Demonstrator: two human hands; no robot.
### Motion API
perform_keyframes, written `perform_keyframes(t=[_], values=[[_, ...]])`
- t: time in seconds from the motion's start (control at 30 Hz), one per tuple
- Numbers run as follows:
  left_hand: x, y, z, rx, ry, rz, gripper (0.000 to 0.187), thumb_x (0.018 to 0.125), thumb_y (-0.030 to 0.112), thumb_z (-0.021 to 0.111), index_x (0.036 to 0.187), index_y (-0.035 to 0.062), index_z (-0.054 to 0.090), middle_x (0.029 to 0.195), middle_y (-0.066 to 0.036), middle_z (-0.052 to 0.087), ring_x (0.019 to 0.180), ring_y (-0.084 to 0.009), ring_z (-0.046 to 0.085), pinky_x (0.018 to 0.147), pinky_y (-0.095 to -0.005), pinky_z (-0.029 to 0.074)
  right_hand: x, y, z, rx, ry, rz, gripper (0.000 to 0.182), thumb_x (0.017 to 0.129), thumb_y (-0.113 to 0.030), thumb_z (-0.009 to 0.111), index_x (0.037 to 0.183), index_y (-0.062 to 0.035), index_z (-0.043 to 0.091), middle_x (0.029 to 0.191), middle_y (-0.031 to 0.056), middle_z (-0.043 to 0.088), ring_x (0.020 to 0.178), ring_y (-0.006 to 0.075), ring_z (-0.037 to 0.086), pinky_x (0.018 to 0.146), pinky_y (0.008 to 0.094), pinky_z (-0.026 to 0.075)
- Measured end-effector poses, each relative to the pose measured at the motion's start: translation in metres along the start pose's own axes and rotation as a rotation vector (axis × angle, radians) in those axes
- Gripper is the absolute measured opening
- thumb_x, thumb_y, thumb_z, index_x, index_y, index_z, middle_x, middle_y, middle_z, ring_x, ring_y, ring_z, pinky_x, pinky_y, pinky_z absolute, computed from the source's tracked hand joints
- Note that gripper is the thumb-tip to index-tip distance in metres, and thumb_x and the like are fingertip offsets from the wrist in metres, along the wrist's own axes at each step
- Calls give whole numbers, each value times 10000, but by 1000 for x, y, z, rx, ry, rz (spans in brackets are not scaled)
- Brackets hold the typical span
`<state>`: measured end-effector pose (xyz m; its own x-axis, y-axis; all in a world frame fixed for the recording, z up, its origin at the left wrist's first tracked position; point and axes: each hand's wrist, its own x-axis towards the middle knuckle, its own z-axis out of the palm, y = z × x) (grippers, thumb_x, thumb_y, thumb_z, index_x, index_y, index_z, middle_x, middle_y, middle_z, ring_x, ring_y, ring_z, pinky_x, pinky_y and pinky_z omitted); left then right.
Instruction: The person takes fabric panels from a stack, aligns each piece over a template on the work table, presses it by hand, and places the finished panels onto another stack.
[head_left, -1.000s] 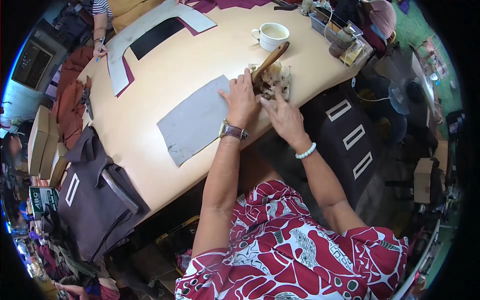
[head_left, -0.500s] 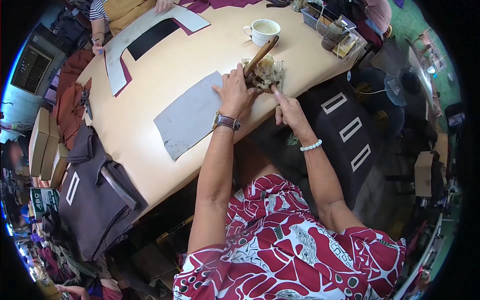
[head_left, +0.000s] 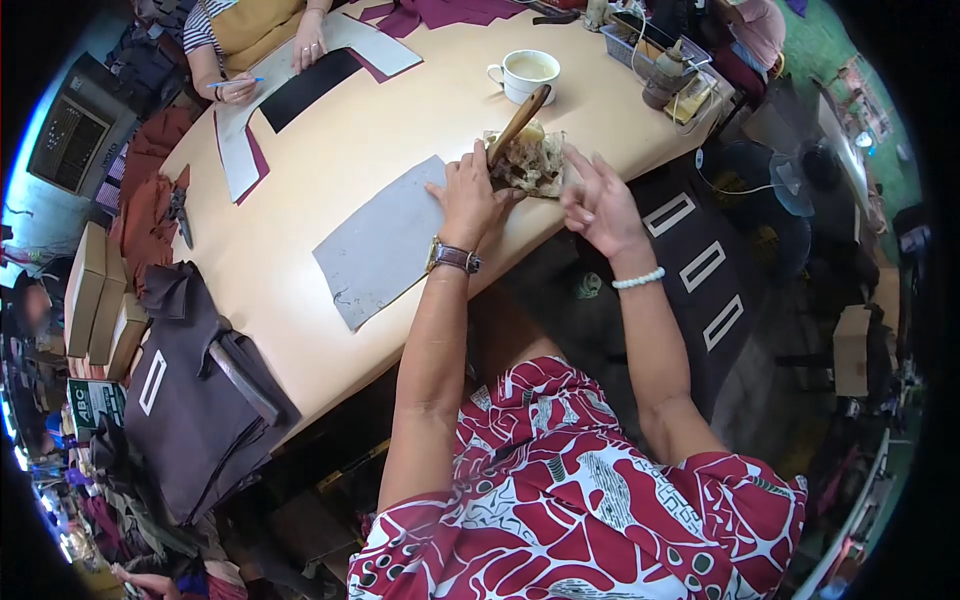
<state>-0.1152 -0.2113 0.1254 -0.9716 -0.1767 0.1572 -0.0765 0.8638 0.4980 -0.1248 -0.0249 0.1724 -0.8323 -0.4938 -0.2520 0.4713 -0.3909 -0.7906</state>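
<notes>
My left hand (head_left: 468,205) rests at the table's near edge, beside a crumpled, stained whitish bundle (head_left: 537,160). A brown wooden handle (head_left: 520,122) leans up out of the bundle and touches the fingers of that hand; whether they grip it cannot be made out. Just right of the bundle, my right hand (head_left: 606,208) is raised with its fingers apart and nothing in them. A grey flat sheet (head_left: 385,240) lies on the table left of my left wrist.
A white cup (head_left: 530,76) stands behind the bundle. Across the table (head_left: 300,210) a person's hand (head_left: 238,90) holds a blue pen over a pale template (head_left: 232,150). A hammer (head_left: 243,378) lies on dark fabric at the left. A basket (head_left: 620,42) stands back right.
My right hand has lifted off the bundle, moved slightly right and opened its fingers. The other person's hands have moved over the template, and a blue pen now shows clearly.
</notes>
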Motion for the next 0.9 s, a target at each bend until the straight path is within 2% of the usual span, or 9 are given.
perform_keyframes(t=[0.17,0.4,0.53,0.57,0.6,0.67,0.7,0.8,0.9], values=[[-1,1,-3,10,-11,-5,913,680,455,737,1396,104,293,1258,-85,497,1156,-296,445,856,-713,288,23,39,14,-126,-117,51,648,900,-639,233,1367,-192,270,748,108,633,437,116,550,380,227,410],[-2,2,-1,21,17,1,892,678,465,736,1379,99,323,1259,-91,500,1158,-297,448,855,-702,297,-7,50,-2,-97,-52,182,623,919,-611,196,1450,-301,90,734,127,633,435,112,530,395,232,442],[0,4,-5,-11,-10,-16,918,666,480,741,1382,92,318,1262,-109,499,1171,-300,446,867,-698,288,-13,29,-21,22,-126,264,716,913,-613,224,1420,-107,228,700,123,638,434,106,526,434,253,486],[-1,5,-6,-22,-18,-20,926,661,483,743,1383,90,316,1261,-114,501,1173,-300,447,870,-698,285,-13,22,-28,-29,-131,303,765,907,-618,254,1356,0,307,710,124,642,432,101,522,425,237,471],[-1,6,-8,-14,-13,-14,934,657,485,746,1383,86,315,1257,-119,505,1171,-303,450,871,-698,283,-21,11,-18,-163,-2,232,653,936,-545,294,1247,7,453,677,92,626,400,104,473,433,244,440],[-2,8,-9,0,-7,-8,950,648,489,750,1384,78,312,1249,-129,513,1168,-309,455,874,-697,278,-17,-5,-24,-458,88,-67,574,940,-477,386,1273,-13,445,688,82,624,439,85,496,436,237,443],[-2,8,-8,-2,-17,-16,956,649,481,751,1388,78,298,1241,-106,507,1163,-299,449,883,-712,257,-8,-13,-23,-578,205,-161,528,928,-338,491,1314,10,398,700,74,623,504,93,538,439,240,445],[-1,8,-10,-8,-46,-22,972,653,460,752,1398,70,264,1230,-60,494,1154,-280,435,902,-744,213,44,-11,-47,-1190,454,-490,609,850,-270,571,1338,19,349,854,175,664,792,262,648,723,346,508],[-1,10,-14,-13,-52,-20,991,661,450,750,1404,43,235,1235,-71,494,1161,-285,430,907,-743,204,82,-12,-43,-1088,427,-401,695,784,-200,598,1364,29,289,916,202,652,933,357,613,854,393,452]])
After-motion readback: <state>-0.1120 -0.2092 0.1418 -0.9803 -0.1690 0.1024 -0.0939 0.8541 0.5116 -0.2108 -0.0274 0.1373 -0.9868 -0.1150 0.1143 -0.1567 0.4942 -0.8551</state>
